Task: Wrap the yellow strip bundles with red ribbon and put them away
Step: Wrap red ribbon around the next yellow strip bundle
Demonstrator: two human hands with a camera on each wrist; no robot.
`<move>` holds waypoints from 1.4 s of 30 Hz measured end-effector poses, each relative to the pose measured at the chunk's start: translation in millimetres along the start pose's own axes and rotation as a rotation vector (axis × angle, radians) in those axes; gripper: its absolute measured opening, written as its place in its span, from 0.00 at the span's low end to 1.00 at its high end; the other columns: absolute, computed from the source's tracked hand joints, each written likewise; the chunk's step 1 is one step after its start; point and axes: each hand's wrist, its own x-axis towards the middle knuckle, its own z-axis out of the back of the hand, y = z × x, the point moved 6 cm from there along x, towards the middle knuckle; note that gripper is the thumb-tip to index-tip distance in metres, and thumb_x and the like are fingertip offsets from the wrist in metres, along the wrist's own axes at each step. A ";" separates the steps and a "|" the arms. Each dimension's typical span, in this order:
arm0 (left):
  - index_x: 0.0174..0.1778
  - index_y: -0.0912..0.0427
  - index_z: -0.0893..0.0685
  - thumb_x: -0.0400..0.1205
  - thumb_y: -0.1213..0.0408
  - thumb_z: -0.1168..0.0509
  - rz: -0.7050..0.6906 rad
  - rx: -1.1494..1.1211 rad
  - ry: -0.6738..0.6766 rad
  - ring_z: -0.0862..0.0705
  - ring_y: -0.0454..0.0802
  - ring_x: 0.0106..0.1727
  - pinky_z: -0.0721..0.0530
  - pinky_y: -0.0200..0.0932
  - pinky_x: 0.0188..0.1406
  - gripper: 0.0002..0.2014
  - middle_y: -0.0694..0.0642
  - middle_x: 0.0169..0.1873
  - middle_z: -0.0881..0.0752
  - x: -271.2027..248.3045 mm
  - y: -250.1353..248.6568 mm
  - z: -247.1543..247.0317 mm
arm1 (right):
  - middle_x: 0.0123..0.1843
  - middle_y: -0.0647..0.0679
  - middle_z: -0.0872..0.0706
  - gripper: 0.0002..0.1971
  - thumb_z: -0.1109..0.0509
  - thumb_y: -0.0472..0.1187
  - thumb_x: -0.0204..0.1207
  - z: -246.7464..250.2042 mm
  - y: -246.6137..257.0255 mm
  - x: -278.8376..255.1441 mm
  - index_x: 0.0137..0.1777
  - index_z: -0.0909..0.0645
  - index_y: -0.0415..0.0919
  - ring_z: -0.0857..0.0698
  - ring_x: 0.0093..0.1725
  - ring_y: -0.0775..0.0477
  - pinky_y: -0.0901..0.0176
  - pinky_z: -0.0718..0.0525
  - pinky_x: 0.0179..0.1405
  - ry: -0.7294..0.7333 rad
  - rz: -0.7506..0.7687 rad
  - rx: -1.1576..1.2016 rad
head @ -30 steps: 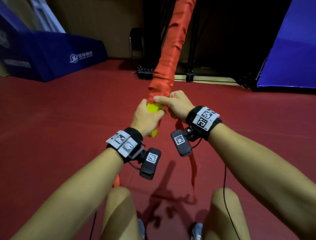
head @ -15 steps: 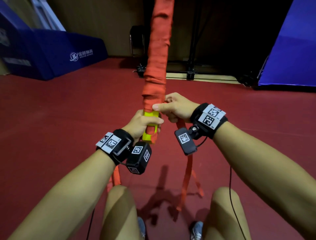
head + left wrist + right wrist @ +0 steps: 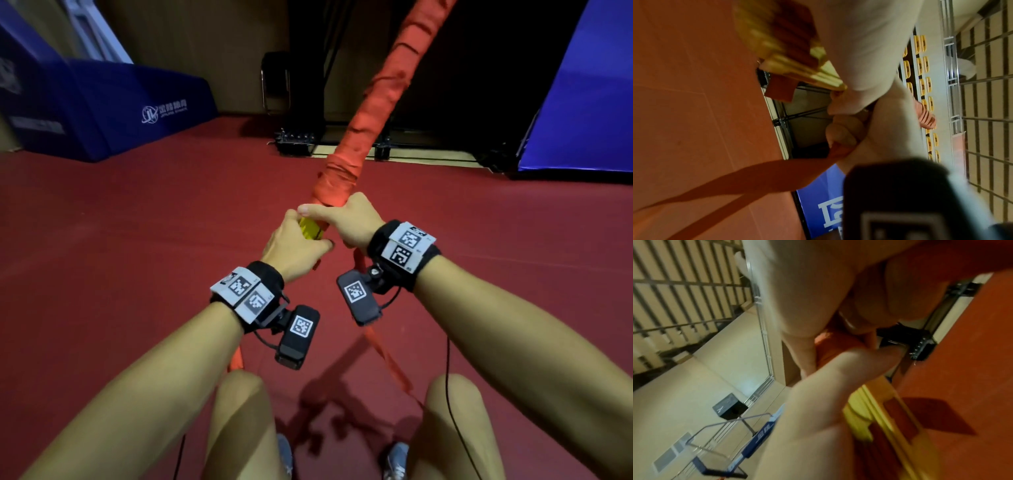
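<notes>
Left hand [image 3: 294,251] is fisted round the bare yellow end of the yellow strip bundle [image 3: 310,230]. Right hand [image 3: 346,222] sits just above, touching it, fingers curled round the red ribbon [image 3: 373,102] wrap. The bundle leans up and to the right over the red floor [image 3: 137,240], with a loose ribbon tail [image 3: 383,356] dangling below the right hand.

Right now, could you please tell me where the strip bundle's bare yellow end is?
In the head view's centre, the left hand grips the bare yellow end, just below the right hand and red ribbon wrapping.
</notes>
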 end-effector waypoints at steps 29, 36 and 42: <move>0.40 0.66 0.08 0.60 0.67 0.30 -0.044 -0.345 0.073 0.15 0.53 0.24 0.18 0.44 0.27 0.14 0.59 0.25 0.13 -14.5 2.1 12.3 | 0.18 0.55 0.25 0.22 0.21 0.49 0.77 -2.6 5.1 -9.2 0.28 0.24 0.40 0.34 0.18 0.53 0.62 0.33 0.22 0.403 0.030 -0.185; 0.34 0.62 0.13 0.71 0.79 0.24 -0.094 -0.327 -0.030 0.18 0.47 0.21 0.21 0.39 0.25 0.08 0.53 0.20 0.14 -10.2 3.7 22.3 | 0.28 0.50 0.26 0.12 0.35 0.42 0.80 -5.8 -13.8 -9.5 0.36 0.17 0.44 0.38 0.21 0.55 0.63 0.40 0.23 0.432 -0.201 0.345; 0.32 0.67 0.18 0.67 0.80 0.23 -0.088 -0.339 -0.108 0.26 0.45 0.20 0.28 0.37 0.21 0.10 0.50 0.19 0.19 -8.7 5.5 30.3 | 0.33 0.44 0.13 0.12 0.38 0.32 0.88 -0.2 6.1 -7.6 0.41 0.19 0.37 0.34 0.15 0.55 0.67 0.36 0.15 0.261 0.050 -0.052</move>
